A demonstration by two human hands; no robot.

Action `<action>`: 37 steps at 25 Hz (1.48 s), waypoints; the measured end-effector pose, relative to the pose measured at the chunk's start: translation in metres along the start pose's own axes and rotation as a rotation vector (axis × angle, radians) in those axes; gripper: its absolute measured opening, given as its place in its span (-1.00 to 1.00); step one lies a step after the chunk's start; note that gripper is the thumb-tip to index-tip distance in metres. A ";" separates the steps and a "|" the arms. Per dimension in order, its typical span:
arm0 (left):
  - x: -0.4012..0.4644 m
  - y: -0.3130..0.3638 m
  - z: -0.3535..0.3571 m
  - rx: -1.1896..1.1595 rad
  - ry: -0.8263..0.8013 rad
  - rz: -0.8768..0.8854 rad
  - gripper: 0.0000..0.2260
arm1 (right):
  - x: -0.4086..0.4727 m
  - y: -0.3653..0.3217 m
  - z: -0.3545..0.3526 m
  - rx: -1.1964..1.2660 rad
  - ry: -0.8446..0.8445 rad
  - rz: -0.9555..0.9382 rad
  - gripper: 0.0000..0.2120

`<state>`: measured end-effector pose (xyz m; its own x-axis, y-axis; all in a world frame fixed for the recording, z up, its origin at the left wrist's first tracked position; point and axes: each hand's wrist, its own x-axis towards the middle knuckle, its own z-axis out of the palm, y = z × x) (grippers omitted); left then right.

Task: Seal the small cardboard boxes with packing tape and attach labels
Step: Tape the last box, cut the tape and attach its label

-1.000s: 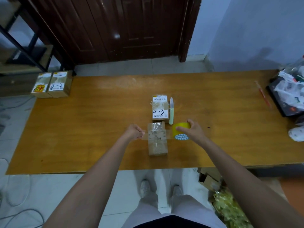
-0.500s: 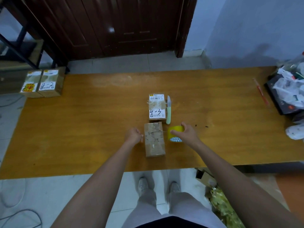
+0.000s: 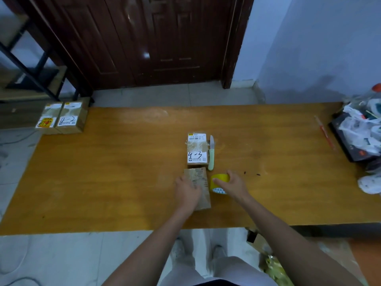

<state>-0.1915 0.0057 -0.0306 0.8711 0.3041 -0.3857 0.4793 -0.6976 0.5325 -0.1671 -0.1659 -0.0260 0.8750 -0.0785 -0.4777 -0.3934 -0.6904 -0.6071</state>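
The small box being sealed (image 3: 201,182) lies flat on the desk (image 3: 103,172), toward the near edge and about midway along it, with its long axis running from the near edge toward the far one. It carries no label that I can see. The left hand (image 3: 187,191) lies on top of its near-left part, fingers spread fairly flat and pressing down, as if smoothing tape onto the cardboard; it is not curled round anything. The right hand (image 3: 232,183) is just beside the box's right side, its fingers and thumb wrapped round the yellow roll of packing tape (image 3: 219,181), which stands on the desk almost against that side.

So the roll sits to the right and the tape would run across the box's short width, at right angles to its length. Any strip between roll and box is too faint to make out. The right hand is nearer the knife (image 3: 211,154), which lies just beyond the roll, its pale green handle parallel to the box; I judge the cut falls to that hand while the left pins the box.

Just past the working box, nearly touching its far end, is a finished box (image 3: 196,149) with a label marked by hand. Two more labelled boxes (image 3: 64,118) sit at the far left corner.
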 end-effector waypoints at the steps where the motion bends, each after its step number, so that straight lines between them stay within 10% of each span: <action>1: -0.008 0.005 0.010 0.074 -0.060 -0.009 -0.37 | 0.000 0.000 -0.001 0.003 -0.013 0.004 -0.21; 5: -0.020 0.008 0.033 0.237 -0.131 -0.056 0.07 | -0.005 0.004 -0.011 0.006 -0.074 -0.060 -0.36; 19: -0.024 -0.006 0.042 0.294 -0.074 -0.065 0.05 | -0.008 0.031 -0.030 -0.371 -0.034 -0.361 -0.64; 25: -0.023 -0.002 0.050 0.364 -0.044 -0.113 0.04 | -0.008 0.083 -0.093 -0.993 0.196 -0.175 -0.60; 37: -0.001 -0.012 0.042 0.224 -0.086 -0.207 0.05 | 0.013 0.090 -0.097 -0.990 0.203 -0.237 -0.61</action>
<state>-0.2023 -0.0138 -0.0681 0.7404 0.4051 -0.5363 0.6018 -0.7550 0.2605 -0.1638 -0.2984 -0.0255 0.9668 0.0798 -0.2427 0.1225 -0.9785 0.1662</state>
